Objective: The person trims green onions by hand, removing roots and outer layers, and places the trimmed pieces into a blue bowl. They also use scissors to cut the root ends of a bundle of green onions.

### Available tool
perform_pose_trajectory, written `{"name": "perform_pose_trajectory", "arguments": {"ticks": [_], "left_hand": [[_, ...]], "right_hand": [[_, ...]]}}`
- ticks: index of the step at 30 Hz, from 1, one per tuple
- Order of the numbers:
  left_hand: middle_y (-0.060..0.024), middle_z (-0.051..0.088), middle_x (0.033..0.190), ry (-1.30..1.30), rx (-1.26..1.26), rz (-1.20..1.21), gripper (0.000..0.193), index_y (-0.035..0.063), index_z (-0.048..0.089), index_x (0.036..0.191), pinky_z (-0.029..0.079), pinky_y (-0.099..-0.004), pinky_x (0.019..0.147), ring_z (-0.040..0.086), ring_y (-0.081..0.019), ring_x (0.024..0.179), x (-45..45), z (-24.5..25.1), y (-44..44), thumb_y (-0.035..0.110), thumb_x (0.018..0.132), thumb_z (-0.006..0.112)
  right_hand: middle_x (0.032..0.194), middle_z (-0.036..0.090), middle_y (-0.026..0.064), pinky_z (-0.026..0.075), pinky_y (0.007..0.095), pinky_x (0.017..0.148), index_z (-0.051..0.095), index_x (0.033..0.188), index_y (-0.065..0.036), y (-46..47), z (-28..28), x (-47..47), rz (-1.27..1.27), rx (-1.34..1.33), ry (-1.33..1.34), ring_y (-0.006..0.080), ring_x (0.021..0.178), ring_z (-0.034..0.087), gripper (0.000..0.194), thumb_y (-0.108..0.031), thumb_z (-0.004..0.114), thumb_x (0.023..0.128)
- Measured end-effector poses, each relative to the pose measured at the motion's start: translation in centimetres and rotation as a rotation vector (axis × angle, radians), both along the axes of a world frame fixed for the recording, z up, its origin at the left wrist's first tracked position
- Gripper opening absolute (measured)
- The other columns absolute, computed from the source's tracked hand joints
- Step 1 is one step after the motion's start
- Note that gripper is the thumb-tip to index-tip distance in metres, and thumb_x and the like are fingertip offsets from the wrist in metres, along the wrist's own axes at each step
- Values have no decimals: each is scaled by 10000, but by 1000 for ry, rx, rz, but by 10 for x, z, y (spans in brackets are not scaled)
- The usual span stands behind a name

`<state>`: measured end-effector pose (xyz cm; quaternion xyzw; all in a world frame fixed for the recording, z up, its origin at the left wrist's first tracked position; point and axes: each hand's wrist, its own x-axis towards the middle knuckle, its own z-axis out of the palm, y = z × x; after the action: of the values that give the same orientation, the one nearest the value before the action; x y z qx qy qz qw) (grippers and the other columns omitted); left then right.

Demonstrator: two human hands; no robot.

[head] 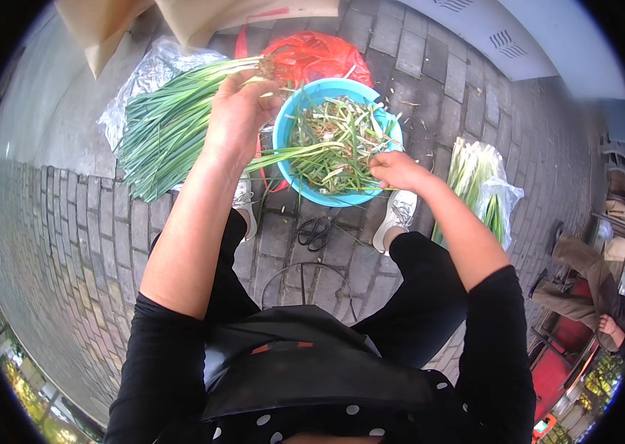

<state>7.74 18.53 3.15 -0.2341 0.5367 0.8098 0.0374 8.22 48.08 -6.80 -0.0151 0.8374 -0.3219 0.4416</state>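
My left hand (246, 108) is over the root ends of a large pile of long green leafy stalks, likely garlic chives or young scallions (165, 122). Its fingers are bent around the pale ends; whether they grip any stalk is unclear. My right hand (398, 169) is at the right rim of a light blue plastic basin (285, 172), its fingertips drawn together. What they may pinch is hidden. Inside the basin lies a heap of trimmed leaves and roots (334, 144). Some longer green stalks (290, 152) stretch over its left rim.
Black-handled scissors (315, 232) lie on the paving between my white shoes. Behind the basin is a red plastic bag (318, 55). A bundle of white-stemmed stalks (470, 172) in clear plastic lies to the right. A person in brown trousers (584, 272) sits at far right.
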Motion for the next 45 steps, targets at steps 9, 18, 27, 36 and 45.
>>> {"name": "perform_pose_trajectory", "arguments": {"ticks": [9, 18, 27, 36, 45], "left_hand": [[-123, 602, 982, 4, -3, -85, 301, -40, 459, 1170, 479, -291, 762, 576, -164, 768, 2, -3, -40, 93, 903, 499], [-132, 631, 912, 116, -211, -200, 277, -65, 525, 1112, 492, -303, 727, 593, -168, 754, -4, -19, -33, 59, 867, 492], [-190, 652, 860, 431, -725, -825, 201, 23, 642, 980, 493, -385, 752, 634, -339, 840, 9, -47, 33, 136, 816, 613], [-28, 634, 816, 231, -555, -945, 159, -1, 627, 1011, 468, -267, 754, 568, -100, 786, 2, -31, 68, 80, 885, 575], [-121, 635, 913, 295, -579, -963, 197, 59, 608, 1031, 448, -328, 825, 588, -189, 890, -15, -31, 58, 198, 892, 596]], "right_hand": [[548, 487, 51, 311, 325, 328, 509, 722, -17, -181, -157, 7, -1240, -134, -252, 162, 363, 415, 362, -310, 698, 820], [672, 524, 11, 400, 269, 433, 563, 817, -75, -157, -117, 21, -1311, -534, -371, 119, 530, 493, 75, -97, 615, 866], [717, 566, -5, 429, 248, 522, 626, 940, -63, -84, 64, 28, -1004, -1033, -132, 96, 589, 523, 70, -101, 584, 899], [624, 531, 5, 333, 220, 413, 594, 827, -20, -56, 87, 45, -990, -733, 188, 71, 459, 428, 135, -129, 579, 905], [718, 493, 51, 351, 277, 527, 510, 825, -26, -32, 74, 19, -1150, -1075, -132, 129, 580, 430, 134, -134, 460, 886]]}}
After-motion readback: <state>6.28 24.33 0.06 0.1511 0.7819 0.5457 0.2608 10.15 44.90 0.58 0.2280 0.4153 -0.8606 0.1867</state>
